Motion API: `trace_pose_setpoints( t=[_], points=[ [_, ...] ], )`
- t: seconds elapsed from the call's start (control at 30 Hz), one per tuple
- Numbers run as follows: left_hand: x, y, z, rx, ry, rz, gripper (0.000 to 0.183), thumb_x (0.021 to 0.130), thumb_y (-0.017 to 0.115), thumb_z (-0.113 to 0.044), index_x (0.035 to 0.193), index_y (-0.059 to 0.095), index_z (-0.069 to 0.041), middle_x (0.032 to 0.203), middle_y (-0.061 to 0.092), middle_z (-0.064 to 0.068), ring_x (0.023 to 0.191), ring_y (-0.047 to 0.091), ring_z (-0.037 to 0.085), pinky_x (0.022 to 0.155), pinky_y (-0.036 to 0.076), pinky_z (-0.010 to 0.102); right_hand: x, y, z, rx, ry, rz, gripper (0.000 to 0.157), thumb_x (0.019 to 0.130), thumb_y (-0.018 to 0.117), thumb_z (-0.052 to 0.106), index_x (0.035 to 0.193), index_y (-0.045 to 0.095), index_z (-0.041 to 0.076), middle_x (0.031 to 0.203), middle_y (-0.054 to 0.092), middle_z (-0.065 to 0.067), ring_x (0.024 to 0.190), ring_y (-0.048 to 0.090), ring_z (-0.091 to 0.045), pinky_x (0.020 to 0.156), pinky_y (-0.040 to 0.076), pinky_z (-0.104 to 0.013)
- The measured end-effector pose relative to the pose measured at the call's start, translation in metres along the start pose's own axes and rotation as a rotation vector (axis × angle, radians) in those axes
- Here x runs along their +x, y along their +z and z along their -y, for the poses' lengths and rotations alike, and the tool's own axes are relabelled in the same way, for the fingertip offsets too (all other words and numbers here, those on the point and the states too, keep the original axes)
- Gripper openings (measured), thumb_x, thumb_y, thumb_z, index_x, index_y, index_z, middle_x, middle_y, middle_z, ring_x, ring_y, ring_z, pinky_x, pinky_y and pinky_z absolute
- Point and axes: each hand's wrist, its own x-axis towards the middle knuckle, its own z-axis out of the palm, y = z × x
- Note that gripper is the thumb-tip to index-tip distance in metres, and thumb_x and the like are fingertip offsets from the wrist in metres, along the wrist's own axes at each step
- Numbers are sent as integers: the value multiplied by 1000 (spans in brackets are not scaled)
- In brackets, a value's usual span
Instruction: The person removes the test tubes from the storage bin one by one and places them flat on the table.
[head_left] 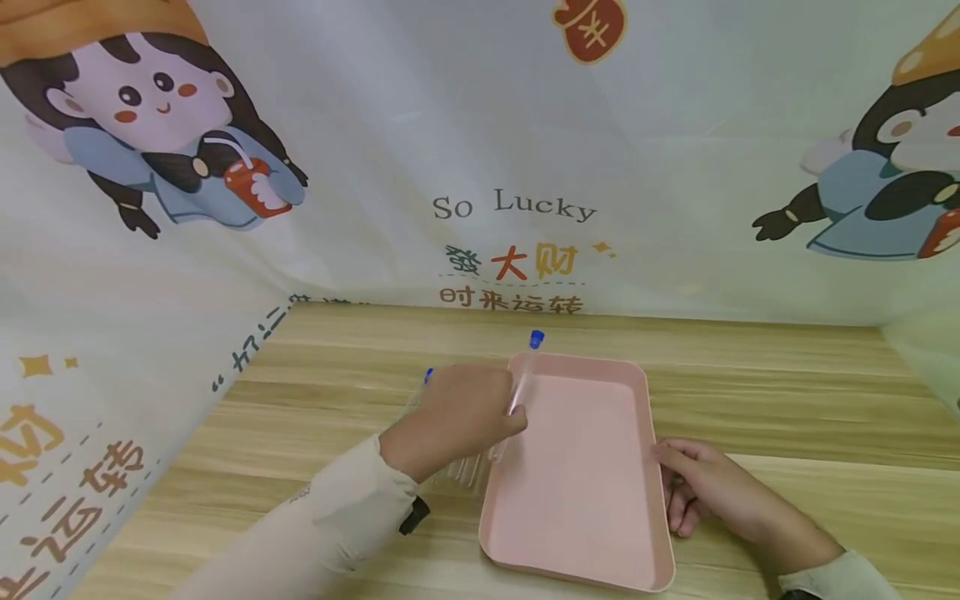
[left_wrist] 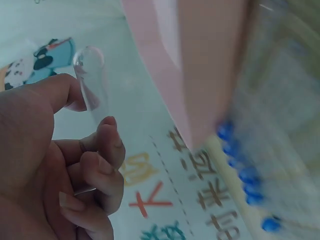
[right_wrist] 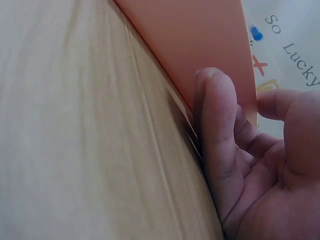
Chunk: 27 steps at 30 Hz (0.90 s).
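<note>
A clear test tube (head_left: 527, 375) with a blue cap is pinched between the thumb and fingers of my left hand (head_left: 457, 417), tilted above the left rim of a pink tray (head_left: 577, 475). In the left wrist view the rounded end of this tube (left_wrist: 92, 70) sticks out past the thumb. More clear tubes (head_left: 467, 477) with blue caps (left_wrist: 248, 175) lie side by side left of the tray, partly hidden under the left hand. My right hand (head_left: 708, 487) grips the tray's right side, thumb at the rim and fingers against the outer wall (right_wrist: 200, 45).
The tray stands on a wood-grain table (head_left: 810, 392). A printed cloth (head_left: 420, 125) with cartoon figures and lettering rises behind the table and along its sides.
</note>
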Motion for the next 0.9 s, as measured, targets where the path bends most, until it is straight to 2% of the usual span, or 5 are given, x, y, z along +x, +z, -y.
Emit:
trace_pose_setpoints(
  t=[0.17, 0.27, 0.43, 0.6, 0.9],
  points=[
    [-12, 9, 27, -22, -22, -44, 41, 85, 60, -30, 52, 35, -24, 51, 28, -11, 50, 31, 8, 42, 25, 30, -1, 0, -3, 7, 3, 15, 43, 108, 40, 34, 111, 53, -7, 75, 60, -5, 56, 62, -10, 52, 54, -27],
    [-17, 15, 42, -37, -57, -33, 39, 87, 60, -31, 54, 41, -24, 51, 35, -12, 49, 35, 7, 42, 25, 28, -2, 0, -4, 7, 5, 12, 43, 108, 39, 34, 111, 53, -6, 75, 60, -5, 56, 63, -10, 51, 54, -27],
    [-24, 20, 64, -48, -135, -31, 30, 89, 64, -33, 64, 53, -23, 56, 50, -8, 50, 45, 10, 43, 33, 30, 1, -1, -5, 2, 8, 10, 42, 108, 40, 35, 111, 54, -4, 75, 60, -5, 56, 63, -10, 51, 54, -27],
    [-29, 23, 83, -89, -177, -42, 27, 90, 67, -34, 69, 56, -21, 58, 53, -7, 51, 47, 12, 44, 34, 30, 1, -2, -4, 2, 5, 15, 40, 108, 39, 35, 106, 55, -2, 75, 60, -5, 56, 63, -11, 51, 55, -27],
    [-37, 29, 116, -82, -263, -21, 27, 93, 66, -35, 73, 59, -17, 62, 56, -5, 51, 47, 12, 45, 33, 28, 2, -1, -2, 16, 3, 2, 38, 107, 41, 35, 103, 55, -1, 75, 60, -5, 56, 63, -11, 51, 54, -28]
  ],
)
